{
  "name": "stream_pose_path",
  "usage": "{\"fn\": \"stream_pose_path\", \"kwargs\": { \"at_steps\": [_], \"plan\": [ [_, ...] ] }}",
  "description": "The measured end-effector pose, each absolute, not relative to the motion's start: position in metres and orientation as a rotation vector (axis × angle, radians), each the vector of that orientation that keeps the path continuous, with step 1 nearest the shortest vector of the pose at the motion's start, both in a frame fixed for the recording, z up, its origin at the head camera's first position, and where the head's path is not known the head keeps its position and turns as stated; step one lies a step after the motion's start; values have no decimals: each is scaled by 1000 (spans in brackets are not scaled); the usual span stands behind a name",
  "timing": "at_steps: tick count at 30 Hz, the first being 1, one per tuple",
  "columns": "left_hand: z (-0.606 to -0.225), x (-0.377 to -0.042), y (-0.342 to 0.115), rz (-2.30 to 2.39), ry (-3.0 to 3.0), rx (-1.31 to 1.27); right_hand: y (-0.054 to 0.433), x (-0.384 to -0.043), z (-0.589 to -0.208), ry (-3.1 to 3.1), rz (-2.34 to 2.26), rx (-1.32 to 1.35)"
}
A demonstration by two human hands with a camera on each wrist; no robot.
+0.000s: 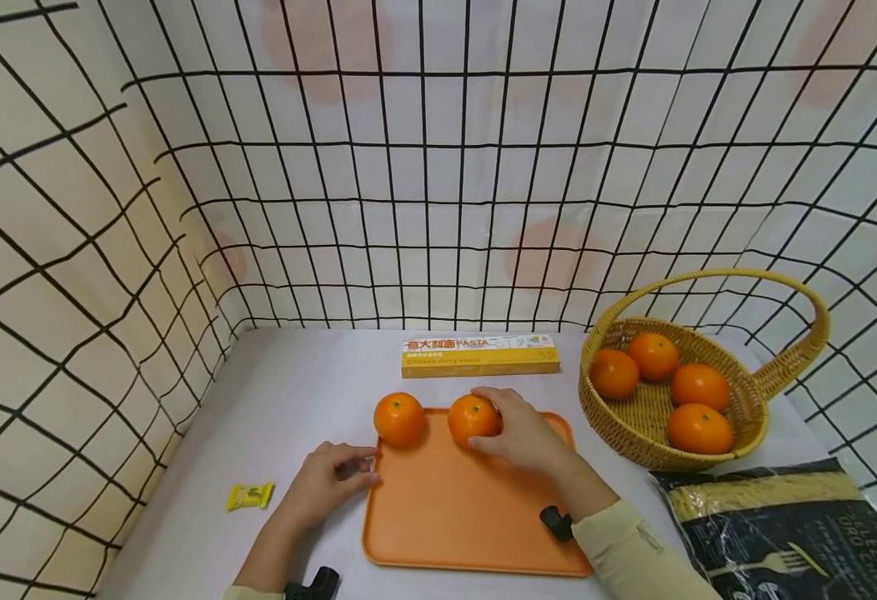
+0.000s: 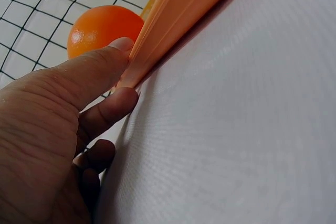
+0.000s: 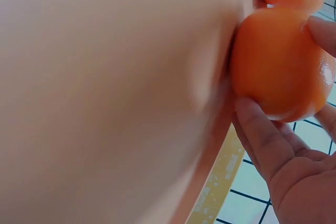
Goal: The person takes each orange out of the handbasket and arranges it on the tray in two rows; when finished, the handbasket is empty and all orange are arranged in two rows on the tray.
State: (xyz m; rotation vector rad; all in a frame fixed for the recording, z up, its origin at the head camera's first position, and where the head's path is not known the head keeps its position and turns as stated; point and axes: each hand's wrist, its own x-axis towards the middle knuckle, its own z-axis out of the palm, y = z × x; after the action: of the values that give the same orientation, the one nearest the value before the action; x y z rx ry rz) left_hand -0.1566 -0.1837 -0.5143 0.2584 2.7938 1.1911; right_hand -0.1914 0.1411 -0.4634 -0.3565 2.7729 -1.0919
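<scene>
My right hand holds an orange, its thumb on the near side and its fingers round the far side. That orange sits at the far edge of a flat orange tray. A second orange rests at the tray's far left corner, partly over the rim. At the tray's left edge is my left hand, with thumb and index fingertips touching the rim and side wall. In the left wrist view, its thumb lies against the rim and the other fingers are loosely bent below.
A wicker basket with several oranges stands at the right, its handle raised. Behind the tray lies a yellow and white pasta box. A black pasta bag is at the front right, a small yellow packet at the left. Wire mesh surrounds the table.
</scene>
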Motion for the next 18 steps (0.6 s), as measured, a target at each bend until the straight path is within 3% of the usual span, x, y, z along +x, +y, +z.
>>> {"fn": "stream_pose_path", "kwargs": {
  "at_steps": [18],
  "plan": [
    [-513,-155,-186,1193,2783,249,140,-194,-460,2741,-1115,-262]
  ]
}}
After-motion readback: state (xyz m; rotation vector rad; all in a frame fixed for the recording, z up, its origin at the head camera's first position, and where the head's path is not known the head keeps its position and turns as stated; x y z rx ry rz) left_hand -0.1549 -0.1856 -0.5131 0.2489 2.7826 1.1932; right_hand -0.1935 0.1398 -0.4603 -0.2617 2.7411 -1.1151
